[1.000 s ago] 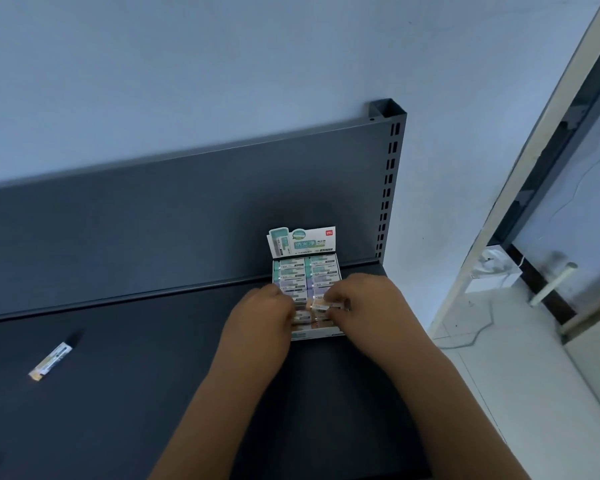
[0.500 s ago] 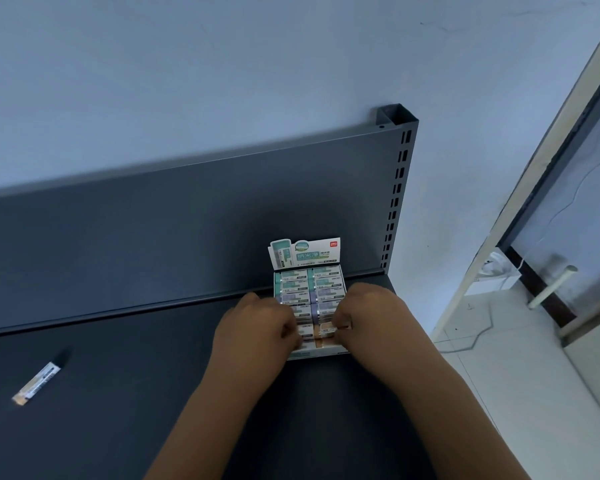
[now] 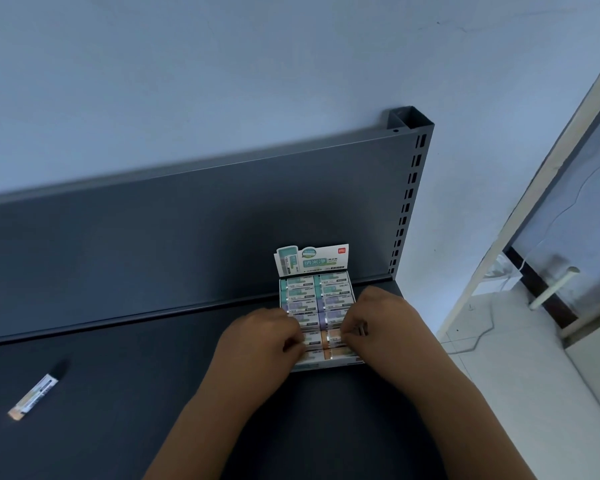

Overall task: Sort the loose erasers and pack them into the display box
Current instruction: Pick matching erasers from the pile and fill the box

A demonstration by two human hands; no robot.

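The box [image 3: 312, 261] is set on the shelf [image 3: 118, 393], close against the back panel [image 3: 187, 230], with its printed flap raised. Erasers [image 3: 333, 292] sleeved green, purple and orange are packed in two columns. The left hand [image 3: 260, 337] and right hand [image 3: 378, 323] are curled over the near rows; whether anything is gripped cannot be told. A loose eraser [image 3: 32, 396] is seen far left.

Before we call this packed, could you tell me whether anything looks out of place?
Yes: one loose eraser lies alone far left on the dark shelf, apart from the display box.
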